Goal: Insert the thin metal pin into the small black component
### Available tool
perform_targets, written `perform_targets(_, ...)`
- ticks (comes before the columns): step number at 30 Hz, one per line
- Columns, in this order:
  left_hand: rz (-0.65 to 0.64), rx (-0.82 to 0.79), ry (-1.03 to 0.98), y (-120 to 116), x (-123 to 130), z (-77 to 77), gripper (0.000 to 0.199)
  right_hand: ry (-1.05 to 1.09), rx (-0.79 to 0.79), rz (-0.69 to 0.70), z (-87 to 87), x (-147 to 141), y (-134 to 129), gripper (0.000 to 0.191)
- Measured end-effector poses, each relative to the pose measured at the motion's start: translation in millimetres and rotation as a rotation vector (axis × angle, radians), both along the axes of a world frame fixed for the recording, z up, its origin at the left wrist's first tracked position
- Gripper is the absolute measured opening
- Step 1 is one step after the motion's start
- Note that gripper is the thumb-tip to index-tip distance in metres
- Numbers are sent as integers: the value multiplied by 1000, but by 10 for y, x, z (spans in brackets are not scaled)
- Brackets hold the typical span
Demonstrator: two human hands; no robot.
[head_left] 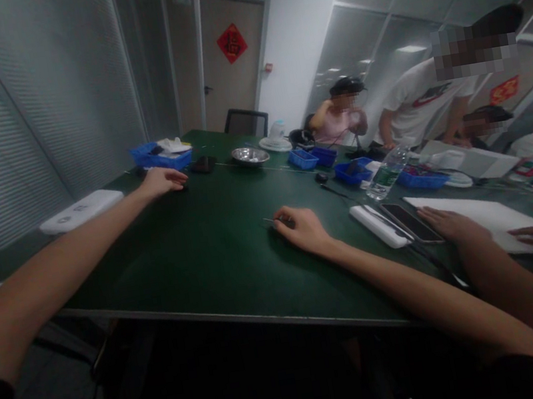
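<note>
My left hand (161, 181) reaches over the far left of the green table (214, 255), its fingers loosely stretched and apart with nothing visible in them. Just beyond it is a blue basket (163, 156) with white tissue and other small items. A black phone (203, 164) lies to the right of that hand. My right hand (304, 228) rests at the table's middle, its fingers closed in a pinch on a thin metal tool (268, 220) whose narrow tip points left; the rest is hidden by the fingers. A shiny metal bowl (250, 155) with small pieces inside stands farther back.
At the left edge lies a white case (82, 211). Right of my right arm are a white power bank (379, 226), a phone (410, 222), a water bottle (387, 171) and a neighbour's hands (447, 225) on white paper. Blue baskets (303, 158) and several people are farther back.
</note>
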State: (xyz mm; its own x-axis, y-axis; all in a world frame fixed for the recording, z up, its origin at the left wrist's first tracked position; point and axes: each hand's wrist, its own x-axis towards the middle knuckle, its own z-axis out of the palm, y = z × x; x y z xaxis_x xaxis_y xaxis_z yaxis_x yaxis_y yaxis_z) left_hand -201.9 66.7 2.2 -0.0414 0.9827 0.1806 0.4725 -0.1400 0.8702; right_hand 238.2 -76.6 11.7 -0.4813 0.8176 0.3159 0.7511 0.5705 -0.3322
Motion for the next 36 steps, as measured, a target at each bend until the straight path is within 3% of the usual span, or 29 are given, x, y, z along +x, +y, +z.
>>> perform_targets(6,-20,30,71,55,-63,-34,39,-3,-1,9,0,5,8,21)
perform_targets(13,-13,-14,394,46,-156,-15,29,-2,30,26,-37,7,19,18)
perform_targets(17,-201,12,380,-141,178,32,36,13,45,99,-41,6,9,17)
perform_targets(22,-668,82,264,-602,1009,28,36,48,71,209,-54,21,-3,18)
perform_targets(25,-852,75,169,-852,1386,-2,34,76,87,269,-56,26,-19,19)
perform_targets(28,-911,46,119,-979,1526,-9,34,78,83,324,-41,22,-43,19)
perform_targets(36,-912,69,132,-988,1486,4,32,53,74,367,-13,19,-77,17)
